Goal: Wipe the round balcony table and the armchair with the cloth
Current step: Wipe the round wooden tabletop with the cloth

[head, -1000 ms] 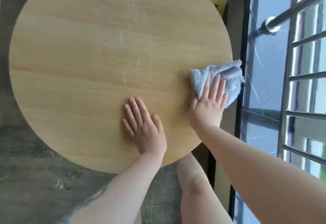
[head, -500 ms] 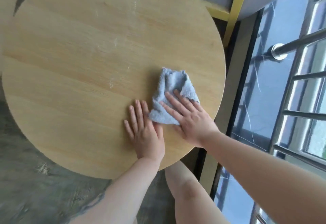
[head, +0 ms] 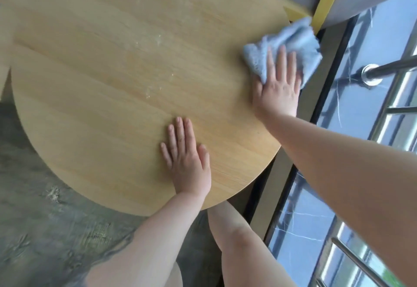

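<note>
1. The counter point(head: 101, 83) is a round top of pale wood with straight grain running across it.
2. Whitish smears and specks point(head: 158, 40) trail down its middle, from the far edge toward the centre.
3. A light-blue cloth point(head: 291, 38), crumpled, lies at the right rim and partly overhangs it.
4. The right hand point(head: 278, 83) presses flat on the cloth.
5. The left hand point(head: 187, 160) rests flat on bare wood near the front edge, fingers together.

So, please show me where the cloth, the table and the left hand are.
cloth point(head: 291, 38), head view, bare upper fold.
table point(head: 101, 83), head view, bare wooden top.
left hand point(head: 188, 162), head view, back of the hand.
</note>
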Demonstrator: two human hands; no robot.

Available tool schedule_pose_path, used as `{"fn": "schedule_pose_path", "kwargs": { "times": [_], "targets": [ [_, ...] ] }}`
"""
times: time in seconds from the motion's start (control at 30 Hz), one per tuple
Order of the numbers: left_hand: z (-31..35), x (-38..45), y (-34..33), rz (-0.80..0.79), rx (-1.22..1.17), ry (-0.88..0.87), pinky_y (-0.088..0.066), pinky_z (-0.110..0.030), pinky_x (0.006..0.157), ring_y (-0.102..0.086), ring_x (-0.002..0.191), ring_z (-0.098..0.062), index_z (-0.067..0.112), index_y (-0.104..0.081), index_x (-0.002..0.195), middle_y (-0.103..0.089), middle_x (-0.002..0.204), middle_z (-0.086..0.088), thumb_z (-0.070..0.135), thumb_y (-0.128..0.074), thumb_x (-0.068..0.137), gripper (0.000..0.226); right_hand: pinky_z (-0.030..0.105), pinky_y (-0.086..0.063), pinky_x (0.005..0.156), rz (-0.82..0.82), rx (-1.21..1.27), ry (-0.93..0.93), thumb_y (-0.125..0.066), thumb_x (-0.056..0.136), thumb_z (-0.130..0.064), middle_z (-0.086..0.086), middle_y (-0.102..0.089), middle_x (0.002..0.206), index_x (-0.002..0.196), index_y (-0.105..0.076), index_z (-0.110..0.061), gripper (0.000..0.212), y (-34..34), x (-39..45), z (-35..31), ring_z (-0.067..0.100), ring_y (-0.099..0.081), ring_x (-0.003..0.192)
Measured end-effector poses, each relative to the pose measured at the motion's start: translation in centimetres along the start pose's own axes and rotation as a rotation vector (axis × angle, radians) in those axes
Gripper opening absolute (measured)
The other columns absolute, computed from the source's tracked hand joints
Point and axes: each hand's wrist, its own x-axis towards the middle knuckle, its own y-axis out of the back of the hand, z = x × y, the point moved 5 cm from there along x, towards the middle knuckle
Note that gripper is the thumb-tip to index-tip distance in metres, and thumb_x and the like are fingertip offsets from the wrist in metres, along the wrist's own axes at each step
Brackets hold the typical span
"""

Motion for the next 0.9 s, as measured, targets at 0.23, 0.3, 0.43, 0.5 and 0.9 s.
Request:
{"fn": "schedule_pose_path", "kwargs": {
  "times": [0.23, 0.3, 0.43, 0.5, 0.9],
  "targets": [
    [-1.7, 0.0, 1.2, -0.006, -0.111, -0.126, -0.003, -0.039, 0.119, -0.006, 0.148, -0.018, 0.017, -0.018, 0.152, -0.013, 0.160, -0.002, 0.029, -0.035, 0.092, 0.064, 0.045, -0.012, 0.118, -0.215, -0.172, 0.759, -0.030, 0.094, -0.044, -0.002, 0.001, 0.161, 0.153, 0.001, -0.032, 0.068, -3.0, -11.5, -1.4, 0.022, 0.000, 0.148],
    [-3.8, 0.1, 1.7, -0.004, -0.041, -0.163, -0.001, -0.038, 0.119, -0.006, 0.148, -0.016, 0.018, -0.018, 0.152, -0.013, 0.160, -0.002, 0.031, -0.032, 0.095, 0.060, 0.044, -0.008, 0.119, -0.117, -0.061, 0.322, -0.027, 0.094, -0.043, -0.002, 0.000, 0.161, 0.152, 0.002, -0.033, 0.066, -2.4, -9.9, 1.3, 0.021, 0.001, 0.148],
    [-6.6, 0.2, 2.4, -0.015, 0.045, -0.191, -0.004, -0.036, 0.118, -0.012, 0.147, -0.016, 0.016, -0.022, 0.151, -0.016, 0.159, -0.001, 0.036, -0.030, 0.098, 0.058, 0.048, -0.004, 0.118, -0.005, 0.031, -0.192, -0.027, 0.088, -0.036, 0.011, -0.002, 0.160, 0.153, -0.004, -0.016, 0.071, -3.5, -11.8, -4.1, 0.032, -0.005, 0.147],
    [-6.8, 0.1, 2.7, -0.029, 0.062, -0.241, -0.009, -0.038, 0.118, -0.016, 0.146, -0.018, 0.014, -0.025, 0.150, -0.020, 0.158, -0.002, 0.033, -0.033, 0.094, 0.060, 0.044, -0.018, 0.115, -0.139, -0.070, 0.489, -0.035, 0.086, -0.037, 0.004, -0.009, 0.158, 0.153, -0.006, -0.021, 0.074, -5.7, -16.2, -8.9, 0.029, -0.030, 0.141],
    [-12.6, -1.7, 4.3, -0.043, 0.035, -0.027, -0.007, -0.039, 0.117, -0.014, 0.146, -0.018, 0.019, -0.019, 0.151, -0.014, 0.158, 0.000, 0.028, -0.035, 0.087, 0.067, 0.046, -0.015, 0.116, -0.189, -0.134, 0.691, -0.056, 0.084, -0.034, 0.000, -0.006, 0.161, 0.153, -0.016, -0.022, 0.080, -8.4, -22.2, -13.4, 0.023, -0.010, 0.148]
  ]
}}
